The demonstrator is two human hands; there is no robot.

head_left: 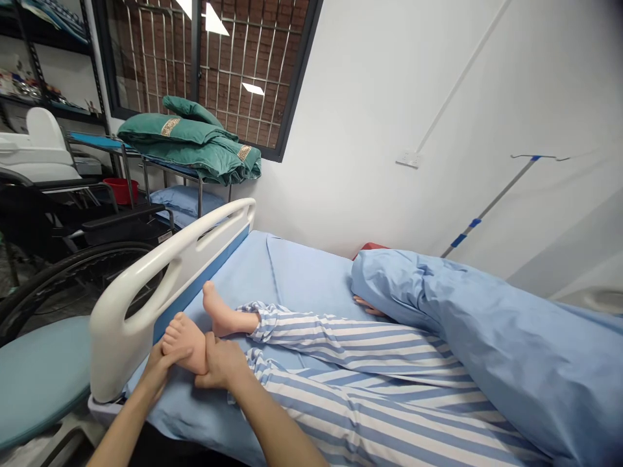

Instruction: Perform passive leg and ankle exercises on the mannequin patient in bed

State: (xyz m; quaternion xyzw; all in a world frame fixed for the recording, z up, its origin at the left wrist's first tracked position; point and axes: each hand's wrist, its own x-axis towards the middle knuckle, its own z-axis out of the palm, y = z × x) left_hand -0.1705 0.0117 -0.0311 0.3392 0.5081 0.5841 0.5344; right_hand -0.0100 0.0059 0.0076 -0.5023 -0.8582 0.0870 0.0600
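Hands, both bare: left hand (pixel 156 371), fingers curved, cupping the sole of a care manikin's foot (pixel 183 344) at lower centre; right hand (pixel 222 360) closed around its ankle. Foot likely soft and pliant, leg limp and fairly heavy; heel and ankle look the surest holds. Just beyond, second foot (pixel 221 310); rightward, striped pyjama legs (pixel 350 350) and a blue blanket (pixel 491 324).

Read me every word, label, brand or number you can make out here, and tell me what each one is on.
No word, brand or number can be read.
Gold-patterned patches on the green bedding: too small and blurred to read.
Small pale label on the black wheelchair: too small to read.
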